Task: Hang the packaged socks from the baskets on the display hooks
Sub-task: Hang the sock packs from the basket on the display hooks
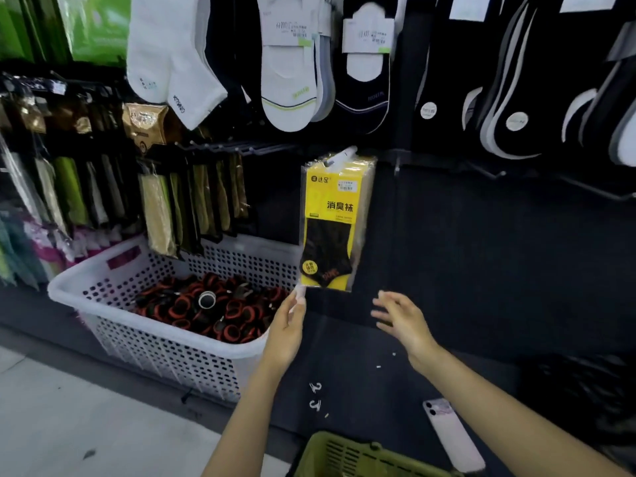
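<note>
Yellow sock pack (332,222) hangs on display hook (344,155), both hands below.
L hand (287,330): fingers straight, together, tips touching pack's bottom-left corner. R hand (402,320): fingers apart, empty, just right of pack. White basket (155,349) at left; green basket (330,440) nr bottom edge.

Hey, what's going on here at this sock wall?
A person is stocking a sock display. A bunch of yellow sock packs hangs on the dark display wall. The left hand touches the front pack's lower left corner with straight fingers. The right hand hovers open nearby, holding nothing. A white basket of black-and-orange items sits to the left, and a green basket is just below.
</note>
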